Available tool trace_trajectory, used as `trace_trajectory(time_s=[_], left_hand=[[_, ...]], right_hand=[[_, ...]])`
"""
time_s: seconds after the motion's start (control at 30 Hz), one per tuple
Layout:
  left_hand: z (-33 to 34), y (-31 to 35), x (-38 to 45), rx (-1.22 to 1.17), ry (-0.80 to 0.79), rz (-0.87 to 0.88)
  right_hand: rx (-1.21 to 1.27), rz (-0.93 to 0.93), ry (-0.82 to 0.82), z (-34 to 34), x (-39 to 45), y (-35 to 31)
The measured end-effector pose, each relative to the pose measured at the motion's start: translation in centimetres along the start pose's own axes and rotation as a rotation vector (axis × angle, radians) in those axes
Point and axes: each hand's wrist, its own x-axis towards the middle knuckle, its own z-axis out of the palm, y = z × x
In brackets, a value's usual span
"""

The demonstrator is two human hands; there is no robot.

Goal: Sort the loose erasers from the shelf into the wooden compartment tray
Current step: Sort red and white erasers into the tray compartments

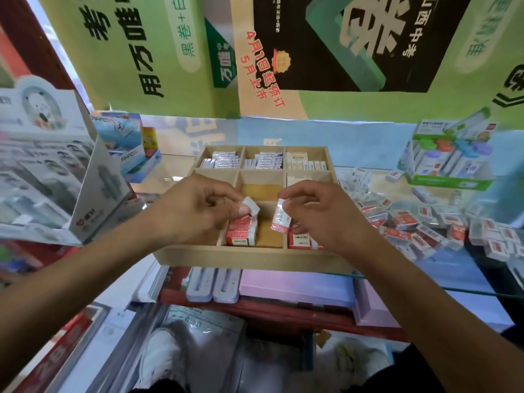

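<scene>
Hovering over the near side of the wooden tray, both hands grip wrapped erasers. The left hand pinches a white eraser with curled fingertips above a stack of red-and-white erasers in the near middle compartment. The right hand pinches another eraser, tilted on end, over the same compartment. Loose erasers lie heaped on the glass shelf toward its right edge.
</scene>
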Motion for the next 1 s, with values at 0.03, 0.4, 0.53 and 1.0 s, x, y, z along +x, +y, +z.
trace_trajectory(time_s=[0.03,0.4,0.53,1.0], left_hand=[[0.0,0.0,-0.1,0.034,-0.011,0.014],[0.9,0.1,-0.2,0.569,-0.223,0.028],[1.0,0.1,0.1,0.558,-0.198,0.04],[1.2,0.4,1.7,0.446,-0.27,-0.143]], right_hand=[[-0.013,-0.008,0.004,0.0,-0.1,0.1],[-0.033,-0.016,0.023,0.1,-0.7,0.4],[-0.037,-0.033,0.023,0.1,-0.7,0.5],[-0.036,0.023,-0.046,0.3,-0.6,1.0]])
